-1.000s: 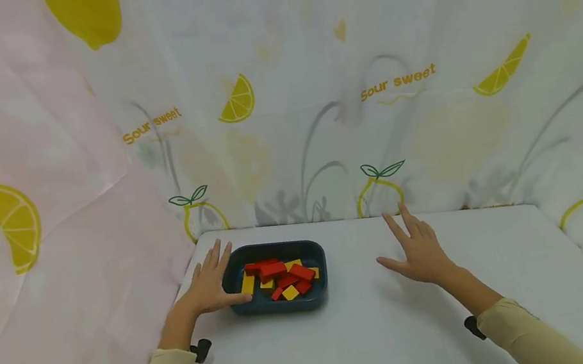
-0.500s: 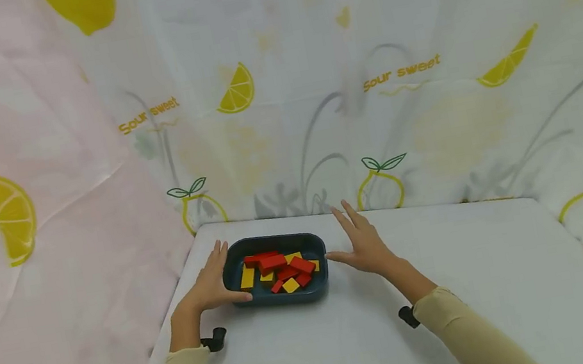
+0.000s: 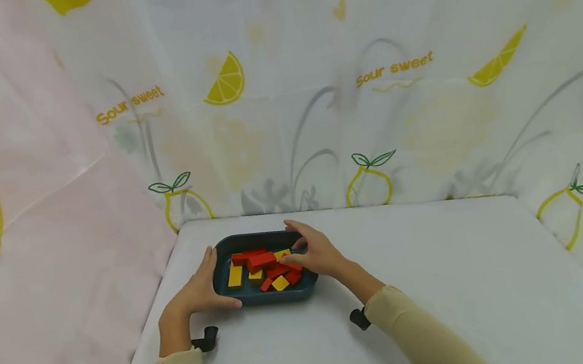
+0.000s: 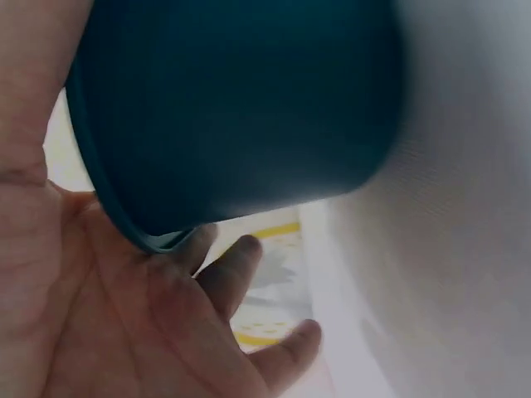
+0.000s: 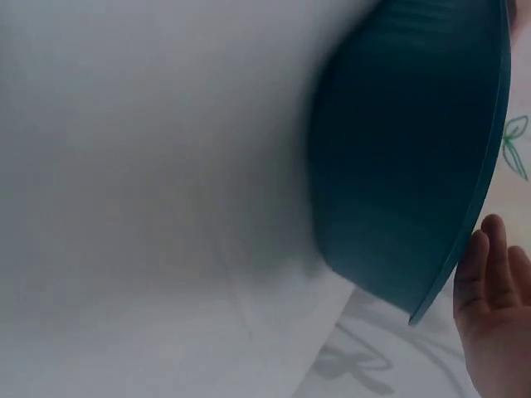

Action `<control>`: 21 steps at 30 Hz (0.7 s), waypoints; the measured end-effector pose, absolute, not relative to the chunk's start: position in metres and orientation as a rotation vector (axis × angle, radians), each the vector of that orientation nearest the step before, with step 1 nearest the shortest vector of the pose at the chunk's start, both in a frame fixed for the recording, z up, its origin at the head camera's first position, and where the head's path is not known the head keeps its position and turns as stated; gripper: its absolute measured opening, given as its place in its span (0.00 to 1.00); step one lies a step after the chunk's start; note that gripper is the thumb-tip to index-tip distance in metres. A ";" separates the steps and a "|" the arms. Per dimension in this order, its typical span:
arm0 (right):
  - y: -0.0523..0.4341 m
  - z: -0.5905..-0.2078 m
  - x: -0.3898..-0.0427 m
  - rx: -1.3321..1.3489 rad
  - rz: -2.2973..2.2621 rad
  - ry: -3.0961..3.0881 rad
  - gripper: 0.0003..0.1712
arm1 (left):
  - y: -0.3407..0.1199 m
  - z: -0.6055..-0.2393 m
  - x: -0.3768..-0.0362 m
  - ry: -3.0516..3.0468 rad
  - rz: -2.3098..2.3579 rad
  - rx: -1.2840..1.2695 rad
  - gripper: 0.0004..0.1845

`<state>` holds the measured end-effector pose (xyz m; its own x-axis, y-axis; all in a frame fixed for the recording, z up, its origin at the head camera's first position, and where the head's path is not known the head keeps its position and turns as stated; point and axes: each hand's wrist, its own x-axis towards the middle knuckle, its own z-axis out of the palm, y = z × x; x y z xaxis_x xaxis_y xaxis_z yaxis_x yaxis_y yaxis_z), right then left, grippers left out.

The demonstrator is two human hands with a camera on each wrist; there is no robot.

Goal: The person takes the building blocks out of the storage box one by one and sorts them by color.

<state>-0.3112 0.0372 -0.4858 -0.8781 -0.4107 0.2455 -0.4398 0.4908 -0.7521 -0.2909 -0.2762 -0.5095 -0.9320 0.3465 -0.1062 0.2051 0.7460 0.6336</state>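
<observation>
Dark teal tray [image 3: 265,297] sits on the white bench [image 3: 409,317], near its far left corner. It holds loose red blocks [image 3: 259,259] and yellow blocks [image 3: 234,276], piled unevenly.

Left hand [image 3: 199,291]: fingers straight, palm against the tray's left wall, thumb along the front edge. Left wrist view shows the rim [image 4: 124,224] resting on the palm; no curl around it.

Right hand [image 3: 317,253]: over the tray's right end, fingers bent down among the blocks. Whether it pinches one, cannot tell; the right wrist view shows only the tray's outer wall [image 5: 406,166] and fingertips [image 5: 489,274] past the rim.

Handling, judged: tray looks like stiff moulded plastic with smooth sloped walls, likely light and slippery; best taken under the rim lip at both short ends. Blocks look rigid and light, free to slide if the tray tilts.

Surroundings: lemon-print curtain [image 3: 398,91] hangs close behind and to the left, leaving little room beyond the tray.
</observation>
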 end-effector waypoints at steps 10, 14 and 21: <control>-0.001 -0.503 -0.321 0.717 1.449 -2.784 0.42 | -0.266 -0.510 -0.297 2.675 1.017 0.388 0.80; -0.005 -0.506 -0.329 0.688 1.336 -2.833 0.40 | -0.263 -0.513 -0.302 2.731 0.984 0.386 0.80; -0.013 -0.512 -0.335 0.647 1.101 -2.927 0.35 | -0.261 -0.520 -0.302 2.792 0.962 0.362 0.81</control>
